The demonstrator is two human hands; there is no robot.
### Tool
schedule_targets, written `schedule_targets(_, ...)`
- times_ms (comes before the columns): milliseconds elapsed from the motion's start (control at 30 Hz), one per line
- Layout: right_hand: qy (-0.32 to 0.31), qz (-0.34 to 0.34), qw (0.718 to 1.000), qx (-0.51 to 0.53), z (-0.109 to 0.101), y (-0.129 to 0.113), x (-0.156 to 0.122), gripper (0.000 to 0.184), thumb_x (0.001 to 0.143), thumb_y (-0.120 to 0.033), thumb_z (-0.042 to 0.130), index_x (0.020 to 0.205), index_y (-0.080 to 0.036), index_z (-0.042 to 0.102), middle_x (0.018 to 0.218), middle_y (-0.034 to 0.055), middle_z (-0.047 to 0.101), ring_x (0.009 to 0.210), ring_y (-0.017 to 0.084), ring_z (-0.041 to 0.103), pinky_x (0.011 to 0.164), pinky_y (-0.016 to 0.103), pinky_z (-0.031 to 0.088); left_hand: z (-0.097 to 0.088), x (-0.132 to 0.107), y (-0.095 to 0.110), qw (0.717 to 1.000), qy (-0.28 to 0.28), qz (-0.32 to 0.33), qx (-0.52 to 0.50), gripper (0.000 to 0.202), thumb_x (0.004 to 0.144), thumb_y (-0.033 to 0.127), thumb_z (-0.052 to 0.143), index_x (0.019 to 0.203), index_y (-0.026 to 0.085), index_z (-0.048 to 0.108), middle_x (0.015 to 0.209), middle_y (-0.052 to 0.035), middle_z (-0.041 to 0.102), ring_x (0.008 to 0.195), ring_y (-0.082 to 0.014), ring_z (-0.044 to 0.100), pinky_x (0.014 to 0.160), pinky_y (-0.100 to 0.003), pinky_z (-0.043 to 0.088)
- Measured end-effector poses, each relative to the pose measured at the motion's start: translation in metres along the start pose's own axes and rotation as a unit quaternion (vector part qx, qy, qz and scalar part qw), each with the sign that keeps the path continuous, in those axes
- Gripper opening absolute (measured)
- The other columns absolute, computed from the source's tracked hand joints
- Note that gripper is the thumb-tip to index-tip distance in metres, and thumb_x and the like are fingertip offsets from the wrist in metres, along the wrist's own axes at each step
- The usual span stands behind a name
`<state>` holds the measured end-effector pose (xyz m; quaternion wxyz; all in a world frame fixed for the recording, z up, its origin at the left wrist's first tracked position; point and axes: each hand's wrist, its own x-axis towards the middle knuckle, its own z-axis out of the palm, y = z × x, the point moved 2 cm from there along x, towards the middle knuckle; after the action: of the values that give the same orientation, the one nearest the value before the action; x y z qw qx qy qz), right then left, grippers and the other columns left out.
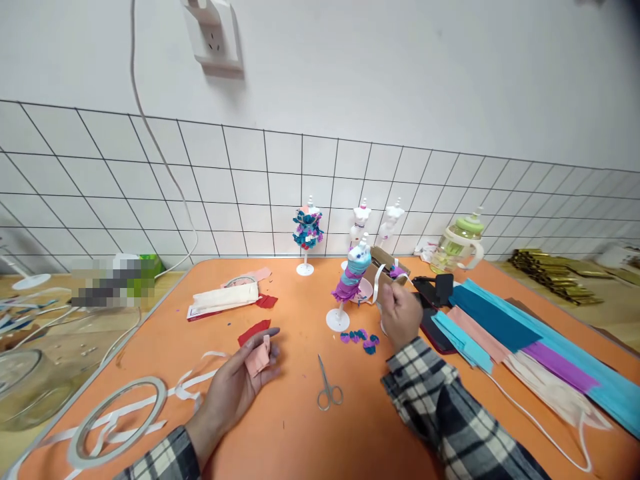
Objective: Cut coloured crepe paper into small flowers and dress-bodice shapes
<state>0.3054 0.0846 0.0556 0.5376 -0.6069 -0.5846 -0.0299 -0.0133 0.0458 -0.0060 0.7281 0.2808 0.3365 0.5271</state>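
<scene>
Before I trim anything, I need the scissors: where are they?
In the head view, the scissors lie on the orange table, low, just right of centre, between the left hand and right sleeve.

The left hand is just left of the scissors, palm turned partly upward, fingers half curled around what they hold, one fingertip reaching farther away than the scissors' tip. The left forearm slants in from the near left of the scissors. The right hand is beyond and right of the scissors, curled into a fist, thumb uppermost. The right forearm slants in from the scissors' near right
</scene>
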Motion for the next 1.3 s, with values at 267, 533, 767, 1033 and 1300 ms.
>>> schedule_targets(267, -0.113, 0.017, 0.933, -0.343, -0.002, 0.055, 0.080, 0.026, 0.093, -0.033, 0.051, 0.102, -0.020, 0.071, 0.095, 0.0112, 0.070, 0.091, 0.028, 0.056, 0.068, 0.034, 0.031, -0.022, 0.028, -0.009, 0.990, -0.036, 0.049, 0.124, 0.067, 0.069, 0.011, 0.069, 0.133, 0.028, 0.058, 0.138, -0.0096, 0.060, 0.137, -0.0328, 0.046, 0.115, -0.048, 0.034)
schedule_targets(533, -0.082, -0.026, 0.956, -0.281, -0.025, 0.051, 0.076, 0.032, 0.093, -0.028, 0.047, 0.111, -0.020, 0.073, 0.100, 0.0092, 0.073, 0.094, 0.028, 0.059, 0.078, 0.037, 0.040, -0.016, 0.022, -0.011, 0.949, -0.086, 0.100, 0.288, 0.068, 0.079, 0.024, 0.070, 0.143, 0.029, 0.047, 0.155, -0.0132, 0.044, 0.147, -0.0352, 0.030, 0.118, -0.051, 0.029)
schedule_targets(767, -0.156, -0.124, 0.950, -0.241, -0.047, 0.036, -0.013, 0.030, 0.094, -0.028, 0.046, 0.101, -0.021, 0.074, 0.096, 0.0077, 0.073, 0.089, 0.024, 0.059, 0.081, 0.035, 0.042, -0.010, 0.020, -0.010, 0.932, -0.096, 0.122, 0.329, 0.066, 0.078, 0.024, 0.070, 0.140, 0.027, 0.050, 0.155, -0.0120, 0.044, 0.148, -0.0318, 0.028, 0.121, -0.050, 0.022)
schedule_targets(1033, -0.110, 0.149, 0.899, -0.397, -0.124, 0.148, -0.039, 0.045, 0.091, -0.039, 0.041, 0.118, -0.018, 0.071, 0.114, 0.0141, 0.070, 0.100, 0.032, 0.061, 0.084, 0.043, 0.045, 0.002, 0.007, -0.001, 0.900, -0.043, 0.157, 0.405, 0.067, 0.079, 0.027, 0.071, 0.142, 0.024, 0.051, 0.157, -0.0115, 0.042, 0.149, -0.0334, 0.026, 0.122, -0.051, 0.016)
schedule_targets(1300, -0.119, 0.213, 0.893, -0.378, -0.143, 0.165, -0.050, 0.041, 0.083, -0.044, 0.049, 0.107, -0.023, 0.075, 0.101, 0.0149, 0.074, 0.095, 0.035, 0.062, 0.075, 0.045, 0.044, 0.000, -0.033, 0.004, 0.823, -0.035, 0.225, 0.520, 0.056, 0.086, 0.037, 0.068, 0.140, 0.028, 0.056, 0.151, -0.0081, 0.050, 0.143, -0.0341, 0.037, 0.121, -0.052, 0.020)
